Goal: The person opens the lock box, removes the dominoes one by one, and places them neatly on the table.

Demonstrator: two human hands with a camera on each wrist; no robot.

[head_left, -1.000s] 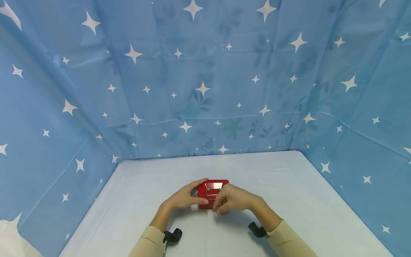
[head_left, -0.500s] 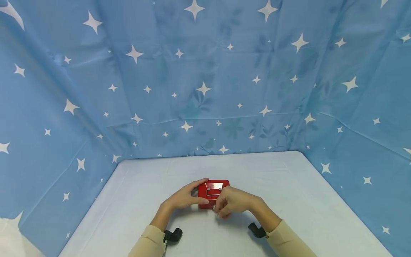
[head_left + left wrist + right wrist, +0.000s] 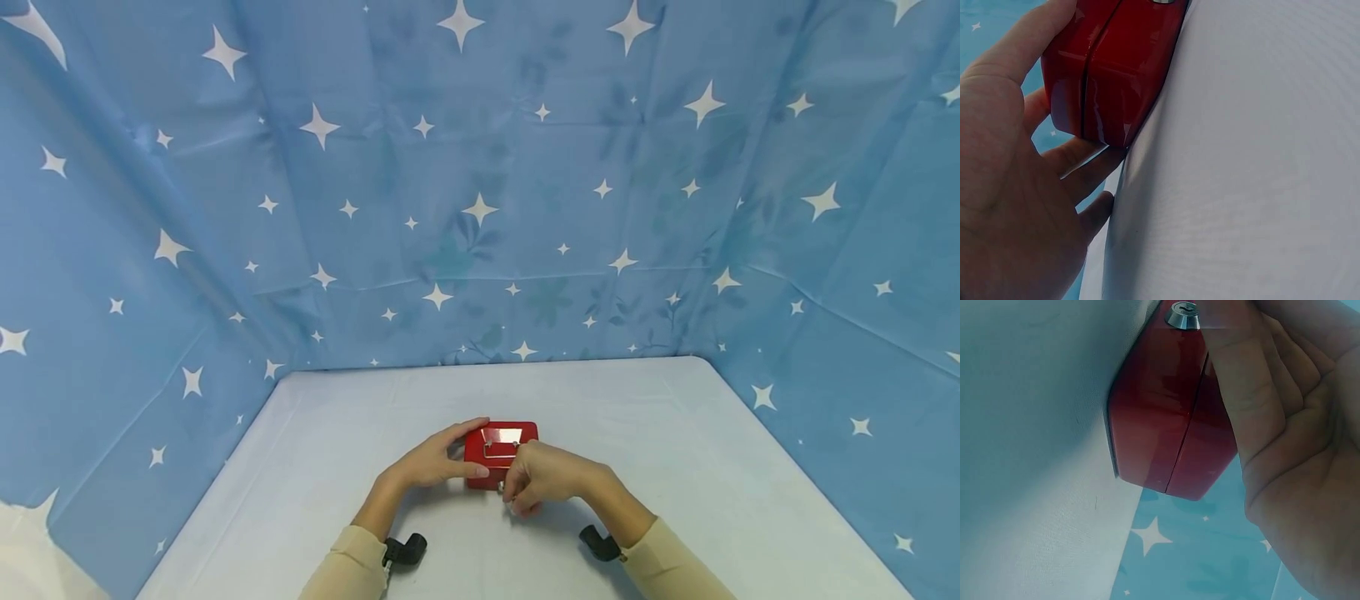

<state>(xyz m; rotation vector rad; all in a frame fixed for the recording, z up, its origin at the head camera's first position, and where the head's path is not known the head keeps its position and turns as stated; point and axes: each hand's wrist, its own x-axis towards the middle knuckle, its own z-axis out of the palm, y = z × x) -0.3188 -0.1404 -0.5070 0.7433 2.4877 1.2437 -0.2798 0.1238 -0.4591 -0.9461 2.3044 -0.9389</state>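
Observation:
A red metal cash box (image 3: pixel 498 477) with a wire handle on its lid lies on the table, its lid down. My left hand (image 3: pixel 431 458) holds it at its left end, with the thumb along the front and the fingers reaching round behind. In the right wrist view a round silver lock (image 3: pixel 1183 315) on the front shows its keyhole slot. Right beside that lock is my right hand (image 3: pixel 551 477), its fingers curled and their tips close together; I cannot tell whether something small is pinched there. The hand covers the front right corner of the box.
A white cloth covers the table (image 3: pixel 360 408) around the box. Blue curtains (image 3: pixel 480 208) with white stars hang behind and at both sides. Black wrist cameras sit on the left (image 3: pixel 406 549) and right (image 3: pixel 599 542) wrists.
My right hand has shifted slightly right and toward me, uncovering the lock at the front of the box. The left hand and the box have stayed in place.

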